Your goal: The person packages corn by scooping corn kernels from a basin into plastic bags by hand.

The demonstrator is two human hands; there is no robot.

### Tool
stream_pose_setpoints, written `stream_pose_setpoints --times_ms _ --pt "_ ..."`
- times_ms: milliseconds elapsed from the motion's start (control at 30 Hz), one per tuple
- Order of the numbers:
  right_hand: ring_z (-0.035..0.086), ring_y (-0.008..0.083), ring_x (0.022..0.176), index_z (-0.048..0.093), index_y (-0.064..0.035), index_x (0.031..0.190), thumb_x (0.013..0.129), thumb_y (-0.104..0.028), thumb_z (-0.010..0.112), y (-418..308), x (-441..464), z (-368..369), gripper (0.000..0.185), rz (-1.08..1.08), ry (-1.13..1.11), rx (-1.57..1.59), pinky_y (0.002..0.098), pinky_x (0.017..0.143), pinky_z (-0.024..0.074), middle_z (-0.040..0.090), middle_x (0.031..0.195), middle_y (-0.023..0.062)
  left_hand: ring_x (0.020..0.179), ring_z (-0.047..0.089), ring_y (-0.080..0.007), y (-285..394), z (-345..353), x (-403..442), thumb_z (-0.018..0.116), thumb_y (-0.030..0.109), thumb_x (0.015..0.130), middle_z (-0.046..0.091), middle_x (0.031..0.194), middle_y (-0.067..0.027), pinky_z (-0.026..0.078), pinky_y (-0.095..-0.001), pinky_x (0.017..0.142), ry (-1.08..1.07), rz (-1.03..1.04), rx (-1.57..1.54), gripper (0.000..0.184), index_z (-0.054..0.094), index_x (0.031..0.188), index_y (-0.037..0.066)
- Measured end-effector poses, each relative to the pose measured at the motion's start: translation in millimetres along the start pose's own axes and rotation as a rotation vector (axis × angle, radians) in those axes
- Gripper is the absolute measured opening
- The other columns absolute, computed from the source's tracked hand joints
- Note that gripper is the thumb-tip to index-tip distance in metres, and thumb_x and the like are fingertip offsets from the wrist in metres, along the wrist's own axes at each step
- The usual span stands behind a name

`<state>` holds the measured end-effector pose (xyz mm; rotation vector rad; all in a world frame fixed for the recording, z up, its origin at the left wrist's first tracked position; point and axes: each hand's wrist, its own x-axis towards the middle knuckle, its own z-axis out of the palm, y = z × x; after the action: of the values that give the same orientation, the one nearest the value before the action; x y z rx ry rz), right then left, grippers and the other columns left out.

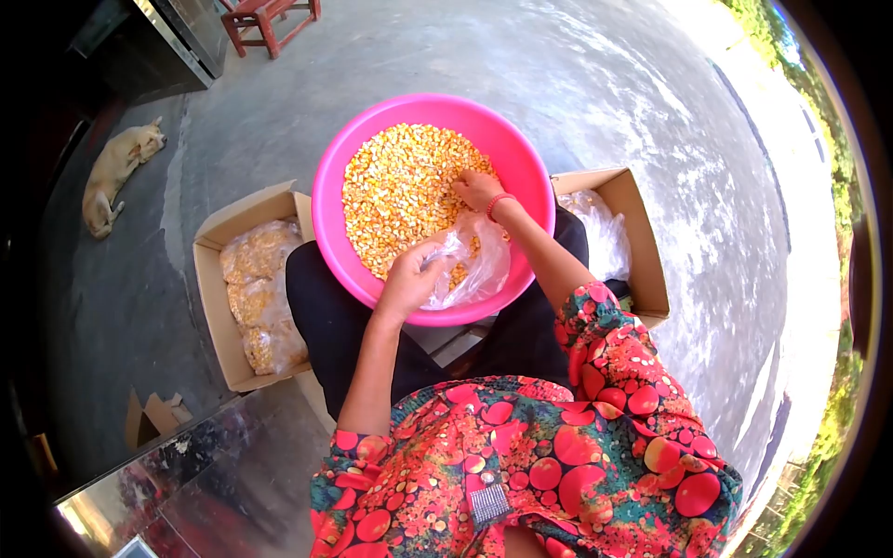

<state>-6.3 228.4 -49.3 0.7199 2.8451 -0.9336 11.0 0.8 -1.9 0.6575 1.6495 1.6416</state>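
Note:
A pink basin [528,167] rests across my thighs, holding a heap of yellow corn kernels [400,181]. At its near side, my left hand [409,279] grips the edge of a clear plastic bag [484,270]. A few kernels show through the film, and the bag lies partly against the basin's wall. My right hand [479,189], with a red band at the wrist, is down at the right part of the heap. Its fingers are curled in on kernels, the tips partly hidden among them.
On the left stands a cardboard box [212,307] with several corn-filled bags [260,298]. A second box [646,251] on the right contains clear plastic bags [605,237]. A dog [116,172] lies on the concrete floor at far left. A red stool [265,23] stands farther back.

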Motion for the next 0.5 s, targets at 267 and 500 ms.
stream_pose_setpoints --times_ms 267,500 --pt "0.059 0.0257 0.070 0.061 0.0002 0.083 0.080 -0.033 0.050 -45.1 5.0 34.9 0.035 0.053 -0.228 0.236 0.0361 0.063 0.0470 0.061 0.078 0.0170 0.078 0.057 -0.0169 -5.2 -1.5 1.3 0.053 0.006 0.079 0.060 0.087 -0.0121 0.044 -0.0282 0.070 -0.040 0.026 0.112 0.017 0.057 0.091 -0.005" --pt "0.054 0.0125 0.065 0.056 -0.0075 0.089 0.087 -0.022 0.047 -41.7 -15.8 -6.9 0.018 0.286 -0.454 1.317 0.0250 0.052 0.0460 0.055 0.074 0.0040 0.072 0.055 -0.0128 -5.6 0.5 2.2 0.053 0.007 0.080 0.060 0.080 -0.0092 0.044 -0.0269 0.066 0.086 -0.037 0.105 0.017 0.057 0.093 -0.004"
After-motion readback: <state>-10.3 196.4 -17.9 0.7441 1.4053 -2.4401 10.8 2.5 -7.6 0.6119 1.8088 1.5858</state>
